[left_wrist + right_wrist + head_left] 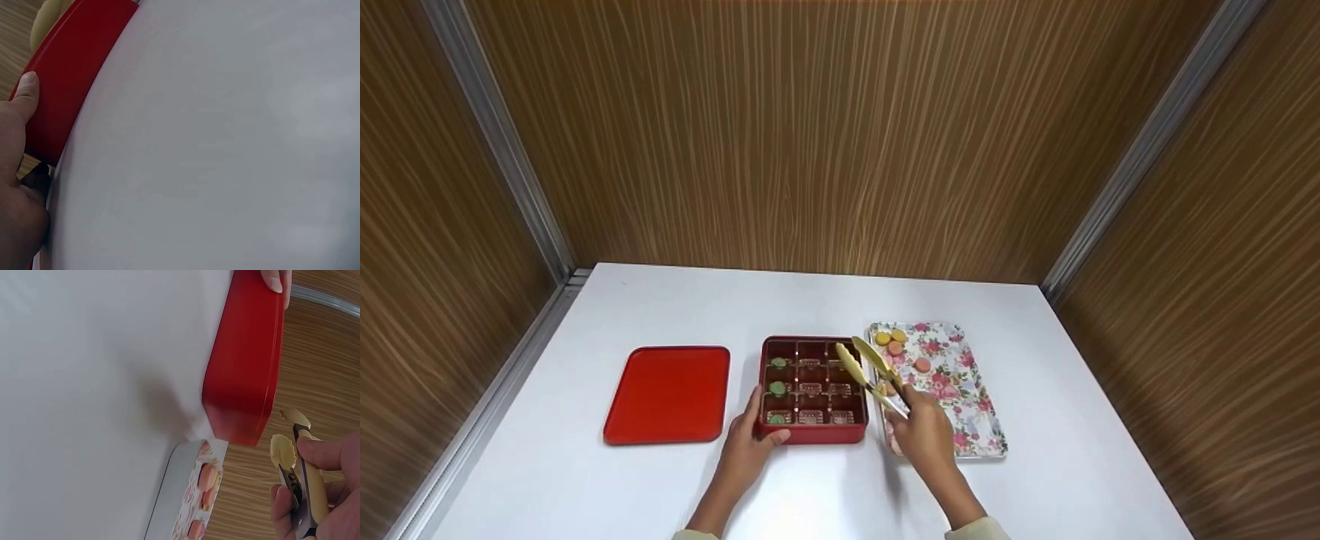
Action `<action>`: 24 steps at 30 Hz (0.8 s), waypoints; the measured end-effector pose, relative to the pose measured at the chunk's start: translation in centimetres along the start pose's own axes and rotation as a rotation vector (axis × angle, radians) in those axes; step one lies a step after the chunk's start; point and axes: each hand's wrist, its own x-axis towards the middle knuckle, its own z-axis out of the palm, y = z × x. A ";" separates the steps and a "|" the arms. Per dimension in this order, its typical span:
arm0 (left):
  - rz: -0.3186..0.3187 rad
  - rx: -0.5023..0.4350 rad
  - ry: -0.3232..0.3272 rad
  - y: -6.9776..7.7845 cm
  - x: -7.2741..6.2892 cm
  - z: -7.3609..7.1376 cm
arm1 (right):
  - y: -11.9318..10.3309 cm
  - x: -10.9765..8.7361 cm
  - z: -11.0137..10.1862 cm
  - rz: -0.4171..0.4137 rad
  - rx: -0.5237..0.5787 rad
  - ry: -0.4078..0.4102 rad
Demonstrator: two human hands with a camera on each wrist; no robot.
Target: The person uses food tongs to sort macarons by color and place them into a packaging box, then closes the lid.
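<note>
The left hand (745, 448) grips the square red compartmented box (825, 434) beside the rectangular floral tray (971, 420), I'd say to steady it; the right hand (924, 431) holds yellow-tipped tongs (852, 365) parted above the box.

I see the glossy red box (825, 434) flat on the table (795, 495), its near-left corner gripped by the left hand (750, 442); dark compartments divide it in threes, green macarons (778, 388) down the left column; the right hand (926, 435) holds yellow-tipped tongs (851, 366), tips parted, slanting above the box's right side; pink and yellow macarons (922, 365) lie on the floral tray (975, 420) just beside.
</note>
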 end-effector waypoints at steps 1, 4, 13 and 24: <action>0.000 0.000 0.001 0.0 0.0 0.0 | 0.2 -0.1 -0.1 0.007 0.004 0.000; 0.005 -0.007 0.002 0.0 0.0 0.1 | 0.9 -0.2 -0.5 0.024 0.002 0.008; -0.007 0.005 0.011 0.0 0.0 0.1 | 3.1 -0.3 -1.7 0.083 -0.014 -0.009; -0.015 0.008 0.007 -0.1 0.0 0.0 | 5.7 -0.9 -2.7 0.144 -0.051 -0.042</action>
